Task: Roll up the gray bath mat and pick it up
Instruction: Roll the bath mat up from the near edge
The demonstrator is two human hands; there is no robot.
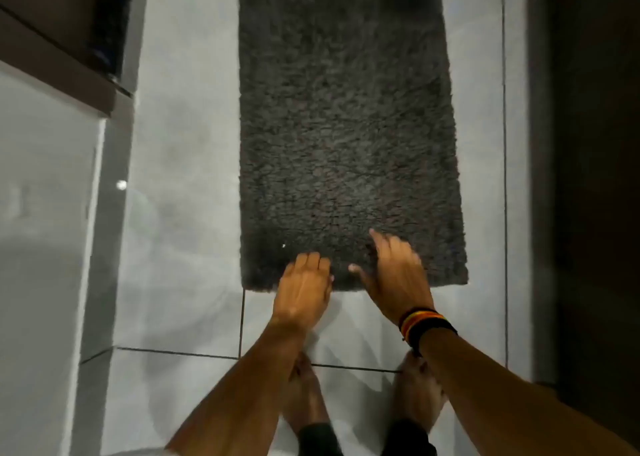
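The left hand [304, 287] is reaching down to the near short edge of the gray bath mat [346, 126], low and just left of centre in the frame; its fingers are curling over that edge, though the blur makes it hard to say whether they are actually pinching the pile, so I cannot tell if it is gripping. The right hand [394, 275] is lying just beside it, to the right, palm down and fingers spread flat on the mat's surface a little inside the same edge, grasping nothing. A stack of striped and dark wristbands [424, 324] is circling the right wrist.

Below the hands, at the bottom centre, two bare feet [304, 396] are standing on the pale tiled floor [180, 213], just short of the mat, partly hidden by the forearms.

The mat is lying fully flat and unrolled on the floor, filling the upper centre of the frame. Its long axis is running from the bottom of the picture toward the top, leaning very slightly to the left at the far end, with the short edges near and far.

Nothing is resting on the mat besides the hands. A dark cabinet [62, 33] is occupying the upper left, a pale glossy panel [45, 230] the left side, and a dark upright surface [595, 178] is running down the right edge, well clear of the mat.
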